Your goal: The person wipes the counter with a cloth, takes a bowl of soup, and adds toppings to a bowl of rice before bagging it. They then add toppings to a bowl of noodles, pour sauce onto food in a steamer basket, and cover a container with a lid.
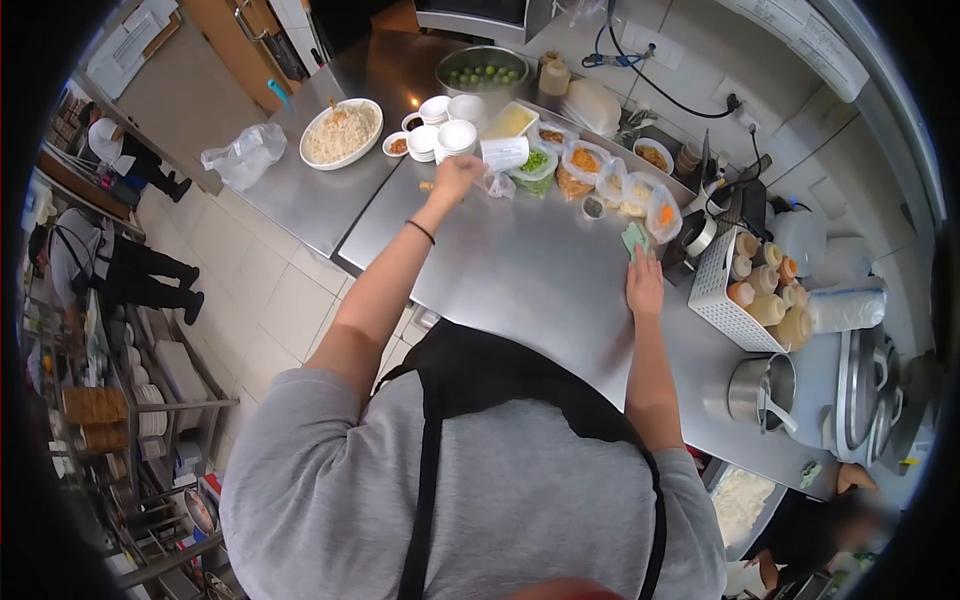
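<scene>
I've got my R hand [645,285] flat-ish on the steel counter [510,270], fingers extended, tips on a green cloth [636,240] at the near R end of the food bags [583,160]. My L hand [460,175] is farther L, fingers curled, just beside the white bowls [456,140] & a small clear bag [497,185]; can't tell if it's pinching anything. Far L: big white bowl [341,134] w/ pale shredded food, plus a crumpled plastic bag [244,156] L of it. Metal bowl [482,72] w/ green round items sits at the far side. R side: white basket [735,295] w/ squeeze bottles [768,309], metal pot [761,390] nearer. Two co-workers [115,260] on the L, another person [825,530] near R.
</scene>
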Available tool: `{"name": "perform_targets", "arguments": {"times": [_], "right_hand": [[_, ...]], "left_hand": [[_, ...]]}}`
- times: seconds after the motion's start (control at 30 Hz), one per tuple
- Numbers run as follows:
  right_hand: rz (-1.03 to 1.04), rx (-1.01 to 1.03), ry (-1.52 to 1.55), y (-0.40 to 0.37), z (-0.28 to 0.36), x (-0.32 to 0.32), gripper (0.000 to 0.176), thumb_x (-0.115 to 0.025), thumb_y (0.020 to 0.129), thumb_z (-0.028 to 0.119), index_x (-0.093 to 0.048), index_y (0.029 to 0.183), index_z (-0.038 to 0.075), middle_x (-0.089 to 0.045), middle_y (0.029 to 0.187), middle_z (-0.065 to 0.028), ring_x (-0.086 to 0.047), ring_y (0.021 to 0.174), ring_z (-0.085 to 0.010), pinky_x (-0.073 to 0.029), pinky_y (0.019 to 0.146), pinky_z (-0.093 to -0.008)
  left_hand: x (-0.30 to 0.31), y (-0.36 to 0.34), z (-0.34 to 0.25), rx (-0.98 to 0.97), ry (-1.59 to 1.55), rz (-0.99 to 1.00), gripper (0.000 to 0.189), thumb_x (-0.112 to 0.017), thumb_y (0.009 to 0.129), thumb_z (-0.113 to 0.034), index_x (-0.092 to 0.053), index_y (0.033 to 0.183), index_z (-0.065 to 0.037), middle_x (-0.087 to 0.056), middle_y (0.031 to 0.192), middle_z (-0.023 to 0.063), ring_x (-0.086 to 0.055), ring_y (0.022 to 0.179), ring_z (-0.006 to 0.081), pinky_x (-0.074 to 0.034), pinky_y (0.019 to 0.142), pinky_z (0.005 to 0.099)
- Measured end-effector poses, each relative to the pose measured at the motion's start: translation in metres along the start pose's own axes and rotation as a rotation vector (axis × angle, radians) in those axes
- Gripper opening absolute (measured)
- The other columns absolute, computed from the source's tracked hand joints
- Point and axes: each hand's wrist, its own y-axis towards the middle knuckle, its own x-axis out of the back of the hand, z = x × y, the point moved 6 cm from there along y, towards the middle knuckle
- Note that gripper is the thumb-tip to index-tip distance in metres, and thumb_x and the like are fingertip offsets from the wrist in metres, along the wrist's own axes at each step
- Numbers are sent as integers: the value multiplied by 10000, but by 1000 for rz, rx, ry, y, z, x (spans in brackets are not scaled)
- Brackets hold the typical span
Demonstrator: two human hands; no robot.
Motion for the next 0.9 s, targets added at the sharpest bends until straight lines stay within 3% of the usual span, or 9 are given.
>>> {"name": "perform_targets", "arguments": {"times": [0.17,0.33,0.53,0.6,0.67,0.7,0.77,0.83,0.9], "right_hand": [[10,-3,-10,1,-1,-3,418,-450,859,204,-406,1271,145,-468,1218,-177,-424,1156,-294,-302,996,-388],[-6,0,-25,0,-1,-3,422,-448,859,209,-404,1274,145,-475,1212,-179,-427,1155,-294,-304,994,-388],[7,-28,-7,0,-1,-5,430,-441,857,199,-397,1276,113,-343,1322,-191,-347,1217,-309,-285,1006,-401],[-156,10,-124,2,2,3,434,-441,847,161,-395,1272,88,-267,1358,-212,-272,1251,-353,-262,1015,-424],[-95,-27,-120,5,-2,-12,437,-448,838,140,-397,1267,77,-271,1348,-230,-268,1243,-378,-257,1012,-438],[-32,-70,-116,7,-6,-21,441,-454,828,120,-399,1262,65,-275,1339,-247,-264,1235,-403,-252,1010,-452],[-15,-27,-67,9,2,-15,446,-462,823,115,-398,1261,59,-282,1330,-254,-280,1219,-409,-253,1005,-459],[18,39,-35,5,22,-18,454,-472,817,114,-396,1260,49,-295,1315,-267,-307,1191,-421,-257,994,-473],[34,121,-20,-3,47,-26,458,-476,817,126,-395,1260,47,-298,1312,-269,-314,1182,-432,-257,990,-485]], "left_hand": [[3,1,-8,228,-440,118,183,-546,820,-161,-593,944,-34,-628,858,73,-605,772,153,-460,655,243],[8,0,-8,244,-517,123,204,-549,815,-154,-577,966,-20,-621,887,92,-602,788,170,-474,675,256],[12,4,-2,243,-554,101,222,-591,789,-179,-583,946,-22,-617,869,82,-595,777,182,-484,654,270],[17,5,5,241,-578,82,207,-603,779,-185,-596,919,-32,-617,862,73,-594,776,186,-486,645,272],[27,9,19,198,-272,3,187,-634,738,-194,-624,865,-57,-626,879,67,-599,791,220,-489,647,313],[29,9,29,194,-275,-14,187,-634,738,-194,-624,865,-57,-626,879,67,-599,791,220,-489,647,313],[28,9,40,-4,684,90,177,-633,712,-208,-641,827,-73,-630,907,72,-601,776,262,-487,655,366],[28,-1,47,-37,972,24,192,-597,723,-210,-635,865,-88,-614,953,80,-585,836,271,-470,698,394],[22,6,78,-311,1042,-9,166,-536,770,-177,-621,889,-99,-598,966,71,-556,919,242,-451,735,382]]}}
